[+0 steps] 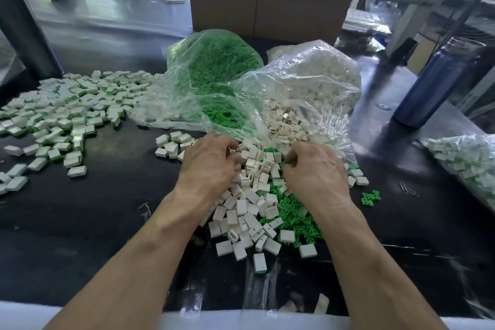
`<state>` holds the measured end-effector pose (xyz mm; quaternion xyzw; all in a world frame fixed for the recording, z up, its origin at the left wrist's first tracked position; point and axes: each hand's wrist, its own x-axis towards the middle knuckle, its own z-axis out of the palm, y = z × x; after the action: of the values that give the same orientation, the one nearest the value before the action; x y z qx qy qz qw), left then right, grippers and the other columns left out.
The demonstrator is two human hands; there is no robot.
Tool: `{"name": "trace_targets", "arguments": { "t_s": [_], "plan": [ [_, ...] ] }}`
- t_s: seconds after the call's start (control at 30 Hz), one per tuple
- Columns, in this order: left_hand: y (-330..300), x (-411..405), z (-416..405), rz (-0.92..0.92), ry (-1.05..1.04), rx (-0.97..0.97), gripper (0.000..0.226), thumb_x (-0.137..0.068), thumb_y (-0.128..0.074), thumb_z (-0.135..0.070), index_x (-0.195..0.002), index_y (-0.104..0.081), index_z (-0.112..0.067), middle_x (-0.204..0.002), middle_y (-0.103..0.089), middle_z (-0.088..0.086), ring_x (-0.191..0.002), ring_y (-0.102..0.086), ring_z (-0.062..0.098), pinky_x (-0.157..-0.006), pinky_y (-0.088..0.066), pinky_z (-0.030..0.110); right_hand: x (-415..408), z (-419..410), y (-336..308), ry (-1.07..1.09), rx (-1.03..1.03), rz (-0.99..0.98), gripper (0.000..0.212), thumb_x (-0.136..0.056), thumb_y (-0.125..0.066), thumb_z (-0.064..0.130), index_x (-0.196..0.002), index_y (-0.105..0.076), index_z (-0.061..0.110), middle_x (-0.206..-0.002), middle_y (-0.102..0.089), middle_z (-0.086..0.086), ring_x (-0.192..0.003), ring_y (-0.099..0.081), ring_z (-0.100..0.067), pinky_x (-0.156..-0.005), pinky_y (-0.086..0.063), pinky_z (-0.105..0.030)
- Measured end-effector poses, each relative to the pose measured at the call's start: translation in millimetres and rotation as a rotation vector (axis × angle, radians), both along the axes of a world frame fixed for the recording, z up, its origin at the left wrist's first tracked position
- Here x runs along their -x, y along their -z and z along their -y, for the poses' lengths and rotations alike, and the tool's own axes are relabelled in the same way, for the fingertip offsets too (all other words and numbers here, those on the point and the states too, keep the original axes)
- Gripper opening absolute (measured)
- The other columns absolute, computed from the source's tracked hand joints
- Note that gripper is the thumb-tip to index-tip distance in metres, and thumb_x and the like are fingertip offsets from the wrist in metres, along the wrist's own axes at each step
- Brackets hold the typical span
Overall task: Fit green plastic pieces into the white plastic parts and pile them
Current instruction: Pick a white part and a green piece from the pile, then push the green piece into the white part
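Black worktop [107, 222] is carrying the whole job. Curled fingers of the left hand [211, 161] and right hand [313, 169] are digging into the loose heap of white plastic parts [249, 201]; whether either is gripping a piece cannot be told. Hollow white rectangular shells are lying mixed with small green plastic pieces [297, 218] on the heap's right. Behind the heap, two clear bags [294, 80] are lying open. Left of the heap, assembled parts [67, 107] are spreading toward the edge, with bare worktop between.

Green pieces [294, 218], white parts [249, 203]
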<state>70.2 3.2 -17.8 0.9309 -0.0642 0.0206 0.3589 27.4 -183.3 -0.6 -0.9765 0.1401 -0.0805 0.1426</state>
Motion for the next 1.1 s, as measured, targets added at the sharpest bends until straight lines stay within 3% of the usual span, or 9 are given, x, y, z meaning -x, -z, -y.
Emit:
{"name": "trace_targets", "arguments": {
  "t_s": [0.1,0.2,0.33,0.5,0.6,0.67,0.77,0.9,1.1],
  "plan": [
    [-1.2,-1.6,1.3,0.015,-0.036,-0.030,0.009,-0.101,-0.067,-0.028,-0.110,-0.068,-0.028,-0.112,-0.062,-0.009,-0.103,-0.063,0.011,-0.097,-0.054,0.032,-1.1,0.5,1.7,0.008,0.023,-0.043,0.017,-0.099,-0.070,0.038,-0.112,-0.073,0.027,-0.115,-0.063,0.002,-0.100,-0.044,-0.017,-0.101,-0.043,-0.039],
    [-1.6,-2.5,1.7,0.028,-0.045,-0.061,0.009,-0.099,-0.070,-0.033,-0.107,-0.067,-0.030,-0.108,-0.063,-0.010,-0.104,-0.059,0.013,-0.099,-0.051,0.037,-4.1,-1.9,4.0,0.016,0.019,-0.038,0.024,-0.098,-0.071,0.046,-0.116,-0.073,0.031,-0.118,-0.063,0.002,-0.099,-0.043,-0.016,-0.099,-0.043,-0.038],
    [-0.7,-3.0,0.4,0.013,-0.047,-0.028,0.013,-0.097,-0.073,-0.037,-0.106,-0.070,-0.029,-0.109,-0.065,-0.009,-0.106,-0.060,0.015,-0.102,-0.051,0.043,-7.1,-3.1,9.0,0.029,-0.002,0.016,0.025,-0.095,-0.074,0.048,-0.114,-0.075,0.032,-0.112,-0.063,0.002,-0.098,-0.047,-0.016,-0.101,-0.046,-0.039],
    [0.3,-1.8,0.5,0.020,-0.047,0.008,0.013,-0.093,-0.076,-0.039,-0.092,-0.066,-0.031,-0.095,-0.060,-0.015,-0.095,-0.060,0.011,-0.094,-0.054,0.040,-9.7,-3.4,11.6,0.043,-0.038,0.050,0.020,-0.094,-0.076,0.045,-0.107,-0.075,0.030,-0.102,-0.057,0.005,-0.098,-0.049,-0.016,-0.098,-0.047,-0.038],
    [0.0,0.1,-0.4,0.031,-0.045,0.095,0.013,-0.093,-0.076,-0.038,-0.089,-0.065,-0.034,-0.092,-0.066,-0.015,-0.086,-0.064,0.003,-0.077,-0.055,0.024,-11.2,-3.3,11.8,0.052,-0.062,0.052,0.015,-0.095,-0.076,0.042,-0.105,-0.075,0.031,-0.107,-0.062,0.004,-0.098,-0.047,-0.015,-0.099,-0.046,-0.037],
    [-1.7,1.9,-1.9,0.071,-0.035,0.121,0.012,-0.094,-0.076,-0.037,-0.090,-0.065,-0.036,-0.088,-0.067,-0.017,-0.079,-0.062,-0.003,-0.065,-0.044,0.011,-11.8,-3.5,12.9,0.053,-0.048,0.048,0.013,-0.097,-0.074,0.040,-0.106,-0.076,0.031,-0.108,-0.063,0.004,-0.097,-0.046,-0.016,-0.097,-0.046,-0.037],
    [-2.9,3.5,-3.9,0.102,-0.003,0.182,0.011,-0.093,-0.077,-0.032,-0.095,-0.067,-0.037,-0.086,-0.067,-0.020,-0.079,-0.062,-0.008,-0.060,-0.045,0.006,-12.0,-4.3,13.3,0.057,-0.046,0.050,0.016,-0.097,-0.074,0.042,-0.107,-0.076,0.030,-0.103,-0.056,0.005,-0.098,-0.049,-0.018,-0.099,-0.047,-0.038],
    [-4.5,4.6,-3.9,0.051,0.067,0.392,0.022,-0.094,-0.077,-0.017,-0.110,-0.073,-0.031,-0.093,-0.072,-0.014,-0.086,-0.065,-0.012,-0.071,-0.049,0.003,-13.2,-6.5,12.4,0.068,-0.034,0.038,0.022,-0.096,-0.073,0.048,-0.109,-0.078,0.030,-0.107,-0.061,0.003,-0.105,-0.058,-0.022,-0.101,-0.048,-0.040],
    [-9.5,7.8,-4.5,0.008,0.110,0.606,0.019,-0.093,-0.077,-0.009,-0.103,-0.077,-0.025,-0.088,-0.076,-0.016,-0.084,-0.071,-0.003,-0.075,-0.055,0.011,-15.1,-9.3,14.4,0.076,0.008,0.067,0.016,-0.098,-0.071,0.040,-0.106,-0.076,0.026,-0.093,-0.053,0.005,-0.090,-0.051,-0.018,-0.095,-0.050,-0.038]
  ]
}}
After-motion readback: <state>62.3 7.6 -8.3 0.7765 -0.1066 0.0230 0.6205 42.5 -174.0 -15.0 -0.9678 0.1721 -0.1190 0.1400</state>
